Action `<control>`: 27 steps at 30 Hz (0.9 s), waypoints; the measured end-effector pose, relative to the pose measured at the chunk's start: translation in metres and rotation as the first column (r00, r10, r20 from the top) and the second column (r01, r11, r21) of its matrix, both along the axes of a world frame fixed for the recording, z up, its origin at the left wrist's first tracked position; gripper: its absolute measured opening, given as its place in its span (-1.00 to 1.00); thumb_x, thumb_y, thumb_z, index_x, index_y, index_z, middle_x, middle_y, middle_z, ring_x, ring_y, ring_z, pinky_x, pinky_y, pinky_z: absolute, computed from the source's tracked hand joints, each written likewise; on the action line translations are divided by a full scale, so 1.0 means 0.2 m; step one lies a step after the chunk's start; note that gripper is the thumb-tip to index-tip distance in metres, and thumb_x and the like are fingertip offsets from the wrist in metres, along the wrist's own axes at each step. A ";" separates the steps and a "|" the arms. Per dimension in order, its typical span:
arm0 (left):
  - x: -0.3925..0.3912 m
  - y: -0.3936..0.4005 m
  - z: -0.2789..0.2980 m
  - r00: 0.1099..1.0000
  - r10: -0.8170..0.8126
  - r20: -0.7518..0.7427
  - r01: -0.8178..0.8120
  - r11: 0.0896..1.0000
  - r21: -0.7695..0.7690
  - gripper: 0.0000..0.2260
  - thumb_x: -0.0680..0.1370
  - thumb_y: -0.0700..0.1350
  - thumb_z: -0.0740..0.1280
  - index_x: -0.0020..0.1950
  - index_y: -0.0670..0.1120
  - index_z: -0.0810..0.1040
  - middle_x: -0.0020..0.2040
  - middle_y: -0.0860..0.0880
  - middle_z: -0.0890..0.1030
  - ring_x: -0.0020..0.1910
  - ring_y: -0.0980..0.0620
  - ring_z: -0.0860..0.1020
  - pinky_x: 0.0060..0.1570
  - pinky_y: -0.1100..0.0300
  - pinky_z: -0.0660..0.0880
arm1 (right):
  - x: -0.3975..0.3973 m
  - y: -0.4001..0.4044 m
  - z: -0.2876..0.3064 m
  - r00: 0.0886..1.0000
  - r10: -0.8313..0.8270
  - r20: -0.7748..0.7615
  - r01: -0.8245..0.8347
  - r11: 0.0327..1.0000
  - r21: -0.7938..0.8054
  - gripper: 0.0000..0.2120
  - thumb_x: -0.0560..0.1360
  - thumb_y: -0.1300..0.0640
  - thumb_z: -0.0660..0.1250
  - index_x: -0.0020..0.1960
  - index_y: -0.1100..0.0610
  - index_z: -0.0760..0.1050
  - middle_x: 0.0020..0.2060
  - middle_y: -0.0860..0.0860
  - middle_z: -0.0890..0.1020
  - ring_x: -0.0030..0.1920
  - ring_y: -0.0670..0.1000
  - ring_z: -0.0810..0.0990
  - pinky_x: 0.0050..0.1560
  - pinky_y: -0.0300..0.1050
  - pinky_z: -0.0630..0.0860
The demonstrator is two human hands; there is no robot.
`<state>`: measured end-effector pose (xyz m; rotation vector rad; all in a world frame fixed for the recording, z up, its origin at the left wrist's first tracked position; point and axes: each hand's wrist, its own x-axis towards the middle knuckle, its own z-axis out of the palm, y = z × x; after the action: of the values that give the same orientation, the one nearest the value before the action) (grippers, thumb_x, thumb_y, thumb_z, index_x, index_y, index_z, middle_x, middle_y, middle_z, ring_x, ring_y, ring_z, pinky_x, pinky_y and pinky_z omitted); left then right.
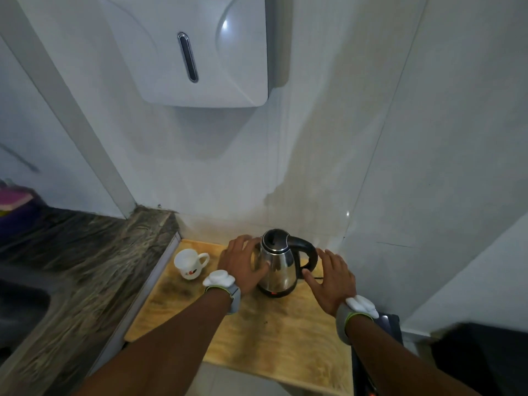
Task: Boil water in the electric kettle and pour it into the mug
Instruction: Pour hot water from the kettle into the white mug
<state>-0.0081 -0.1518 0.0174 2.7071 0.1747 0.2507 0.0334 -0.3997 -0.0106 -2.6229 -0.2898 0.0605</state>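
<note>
Working from the bench's near edge back, I find my right hand (331, 278) released, fingers spread just beside the kettle (278, 264) handle, likely poised to take it. My left hand (243, 262) lies flat on the steel side, steadying. A red light shows at its base. The mug (190, 262) waits near the bench's (274, 338) far left corner.

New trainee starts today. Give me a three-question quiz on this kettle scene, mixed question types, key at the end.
1. True or false: the kettle lid is open.
2. Which hand touches the kettle body? A) left hand B) right hand C) neither
3. Fill in: the mug stands to the kettle's ____, as the person faces it.

Key: 1 false; 2 A; 3 left. The red light glows at the kettle's base.
</note>
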 end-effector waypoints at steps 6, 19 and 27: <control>0.19 0.10 -0.04 0.996 -0.088 -0.002 0.088 0.996 -0.003 -0.49 0.44 0.25 0.27 0.37 0.17 0.42 0.30 0.04 0.46 0.28 -0.07 0.44 0.15 0.04 0.44 | 0.07 0.10 -0.02 0.997 -0.081 -0.018 0.081 0.996 -0.024 -0.32 0.52 -0.36 0.08 0.55 -0.09 0.09 0.54 0.00 0.22 0.54 0.11 0.14 0.46 0.15 0.21; 0.40 0.09 -0.08 0.978 -0.172 -0.115 0.171 0.985 -0.019 -0.47 0.43 0.16 0.28 0.40 0.07 0.46 0.30 -0.03 0.48 0.29 -0.14 0.43 0.18 0.02 0.42 | 0.16 0.17 -0.09 0.987 -0.133 -0.089 0.131 0.991 -0.028 -0.33 0.54 -0.33 0.08 0.55 -0.08 0.07 0.54 0.01 0.22 0.54 0.10 0.13 0.46 0.15 0.23; 0.48 0.05 -0.12 0.976 -0.152 -0.153 0.157 0.987 0.021 -0.50 0.47 0.13 0.29 0.42 0.10 0.45 0.30 -0.02 0.47 0.29 -0.13 0.41 0.18 0.00 0.45 | 0.25 0.17 -0.17 0.987 -0.098 -0.126 0.101 0.995 0.011 -0.34 0.54 -0.30 0.10 0.55 -0.08 0.07 0.53 0.01 0.24 0.53 0.12 0.14 0.45 0.16 0.24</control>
<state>0.0877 -0.1424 -0.0070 2.7545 0.0027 0.0026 0.0832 -0.3660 -0.0441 -2.5990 -0.1151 0.1871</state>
